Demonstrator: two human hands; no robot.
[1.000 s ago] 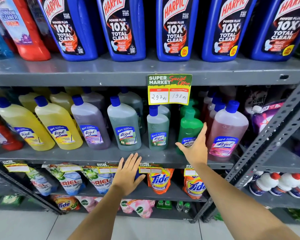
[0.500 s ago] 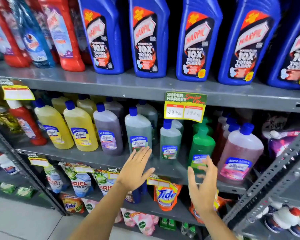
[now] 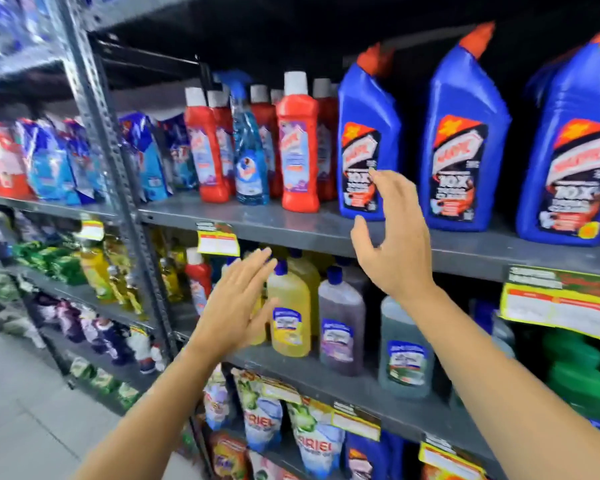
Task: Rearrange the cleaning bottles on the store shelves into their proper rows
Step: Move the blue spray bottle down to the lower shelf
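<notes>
Blue bottle [image 3: 368,140] near shelf edge [image 3: 291,233]; right hand [image 3: 392,244] (left hand [image 3: 238,306] too) spread, empty.

both grips [image 3: 238,299] [image 3: 390,244] raised — spread, empty

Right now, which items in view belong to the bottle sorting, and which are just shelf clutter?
Job:
- blue angled-neck toilet cleaner bottles
- red white-capped bottles
- blue spray bottle
- yellow blue-capped bottle

Not involved:
- detergent pouches
- yellow price tags
</notes>
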